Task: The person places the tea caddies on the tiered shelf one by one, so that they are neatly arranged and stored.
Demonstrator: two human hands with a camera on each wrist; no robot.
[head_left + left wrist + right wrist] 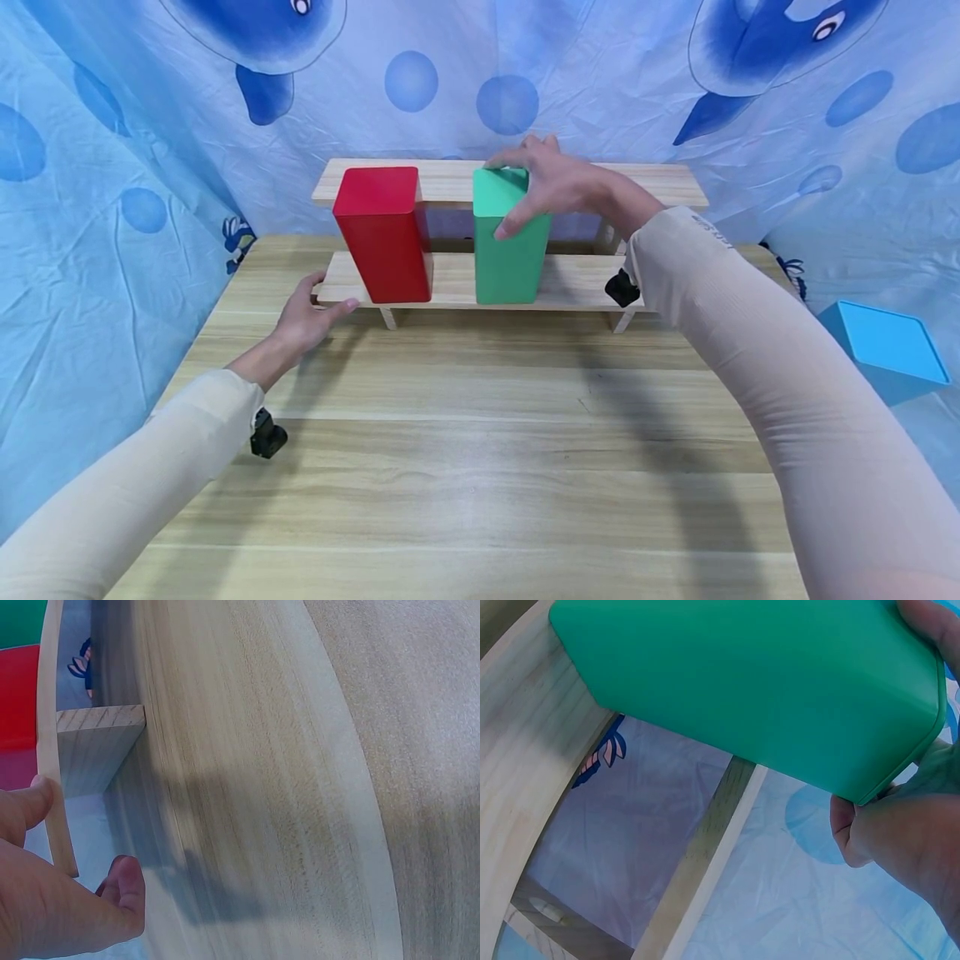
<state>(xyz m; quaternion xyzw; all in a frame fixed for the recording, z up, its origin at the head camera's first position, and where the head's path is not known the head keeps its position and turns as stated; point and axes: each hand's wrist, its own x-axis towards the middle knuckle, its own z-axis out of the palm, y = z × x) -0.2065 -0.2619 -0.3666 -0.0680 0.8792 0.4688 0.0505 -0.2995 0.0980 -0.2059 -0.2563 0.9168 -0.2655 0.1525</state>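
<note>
Your left hand [302,323] and right hand [557,182]: bare. Your left sleeve [150,471]: pale cream, long, smooth fabric, bunched at the cuff. Your right sleeve [772,375]: matching, finely creased, dark lettering [712,230] near the cuff, illegible. Your left wrist unit [267,433] and right wrist unit [622,289]: small, black, blocky.

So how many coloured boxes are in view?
3: red box on the lower board, green box right of it gripped by the right hand, blue box at the far right. Others may be hidden.
</note>
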